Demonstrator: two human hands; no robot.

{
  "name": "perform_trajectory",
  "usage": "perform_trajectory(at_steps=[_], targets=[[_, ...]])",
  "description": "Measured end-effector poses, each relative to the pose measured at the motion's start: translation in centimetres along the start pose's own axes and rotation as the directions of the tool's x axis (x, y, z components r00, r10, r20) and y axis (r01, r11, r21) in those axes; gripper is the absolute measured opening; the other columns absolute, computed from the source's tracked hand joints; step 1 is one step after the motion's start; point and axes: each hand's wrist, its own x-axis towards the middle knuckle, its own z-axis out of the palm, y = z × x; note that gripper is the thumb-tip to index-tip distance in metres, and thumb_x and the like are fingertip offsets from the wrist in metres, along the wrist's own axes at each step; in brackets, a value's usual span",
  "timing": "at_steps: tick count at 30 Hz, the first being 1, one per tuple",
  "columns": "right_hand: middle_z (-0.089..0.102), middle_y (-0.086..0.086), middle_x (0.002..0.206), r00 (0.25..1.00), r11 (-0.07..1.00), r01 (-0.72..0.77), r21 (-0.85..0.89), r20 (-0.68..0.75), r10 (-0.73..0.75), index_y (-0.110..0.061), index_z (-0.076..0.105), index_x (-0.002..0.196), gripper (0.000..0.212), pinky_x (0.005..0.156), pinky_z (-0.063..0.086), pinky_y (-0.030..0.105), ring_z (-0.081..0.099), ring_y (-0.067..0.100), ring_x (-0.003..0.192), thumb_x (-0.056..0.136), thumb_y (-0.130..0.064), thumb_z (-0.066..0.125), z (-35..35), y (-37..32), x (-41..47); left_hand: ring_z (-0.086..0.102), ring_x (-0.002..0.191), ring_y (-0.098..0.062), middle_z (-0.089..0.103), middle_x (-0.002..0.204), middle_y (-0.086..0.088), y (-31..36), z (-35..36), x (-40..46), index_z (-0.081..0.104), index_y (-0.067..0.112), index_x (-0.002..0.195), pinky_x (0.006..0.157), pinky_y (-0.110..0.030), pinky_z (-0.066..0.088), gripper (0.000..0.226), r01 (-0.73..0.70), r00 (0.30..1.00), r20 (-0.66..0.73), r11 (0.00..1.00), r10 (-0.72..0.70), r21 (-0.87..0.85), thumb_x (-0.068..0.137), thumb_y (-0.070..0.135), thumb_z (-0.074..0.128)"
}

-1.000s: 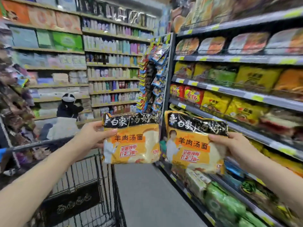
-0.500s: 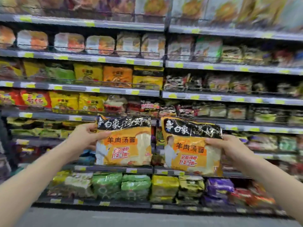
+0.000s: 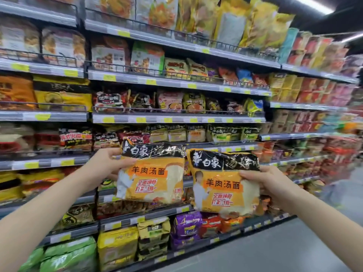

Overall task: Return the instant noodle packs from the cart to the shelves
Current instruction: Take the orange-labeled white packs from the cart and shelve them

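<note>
- 2 bare forearms show, 1 from the lower left corner and 1 from the lower right, both uncovered up to the picture's edge with no sleeve on them.
- The bare left hand [image 3: 107, 165] wears no glove, ring or watch.
- The bare right hand [image 3: 270, 183] is likewise ungloved, its wrist plain with no band.

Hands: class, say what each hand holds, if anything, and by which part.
The left hand grips one orange noodle pack by its upper left edge. The right hand grips a second, matching pack by its right edge.
</note>
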Motion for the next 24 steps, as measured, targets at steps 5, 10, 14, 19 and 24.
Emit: perform_trajectory(at_steps=[5,10,14,19,24], targets=[[0.073,0.008,0.078,0.999,0.999,0.027,0.018,-0.047,-0.026,-0.005,0.059,0.089,0.029,0.063,0.048,0.032,0.068,0.022,0.071,0.078,-0.029,0.072,-6.1,1.9,4.0,0.064,0.087,-0.020,0.063,0.116,-0.015,1.4,6.8,4.5,0.024,-0.001,0.144,0.066,-0.035,0.049,0.114,-0.040,0.998,0.040,0.999,0.041,-0.026,0.055,0.042,0.081],[0.073,0.011,0.079,0.998,0.999,0.019,0.027,-0.055,-0.018,-0.006,0.058,0.087,0.028,0.066,0.050,0.038,0.067,0.027,0.074,0.078,-0.029,0.072,-9.7,3.5,8.4,0.066,0.093,-0.026,0.069,0.105,-0.011,1.6,10.8,8.8,0.026,0.000,0.143,0.075,-0.039,0.052,0.098,-0.010,0.999,0.032,1.000,0.010,-0.002,0.065,0.034,0.075],[0.074,0.016,0.088,0.999,0.999,-0.018,0.043,-0.032,0.019,-0.002,0.060,0.098,0.038,0.077,0.051,0.044,0.068,0.030,0.080,0.077,-0.031,0.073,-11.0,5.2,12.7,0.070,0.088,-0.024,0.070,0.104,-0.013,1.9,12.8,12.1,0.029,0.001,0.143,0.075,-0.041,0.055,0.105,0.018,0.999,0.039,0.999,-0.019,0.032,0.058,0.039,0.076],[0.073,0.009,0.072,1.000,0.996,-0.003,0.090,-0.021,0.005,-0.003,0.062,0.086,0.025,0.067,0.050,0.038,0.067,0.025,0.068,0.080,-0.026,0.070,-12.3,7.3,19.6,0.070,0.078,-0.020,0.073,0.086,-0.006,0.9,15.2,18.6,0.033,0.002,0.141,0.065,-0.032,0.051,0.092,0.011,1.000,0.027,0.998,-0.012,0.055,0.066,0.036,0.074],[0.068,0.002,0.056,1.000,0.992,0.002,0.129,-0.005,-0.001,-0.003,0.057,0.080,0.020,0.050,0.045,0.026,0.064,0.014,0.049,0.084,-0.020,0.067,-13.2,8.0,28.6,0.072,0.076,-0.019,0.072,0.097,-0.012,-0.2,16.5,25.8,0.039,0.003,0.137,0.061,-0.030,0.053,0.114,0.018,0.999,0.050,0.998,-0.021,0.061,0.045,0.056,0.081]])
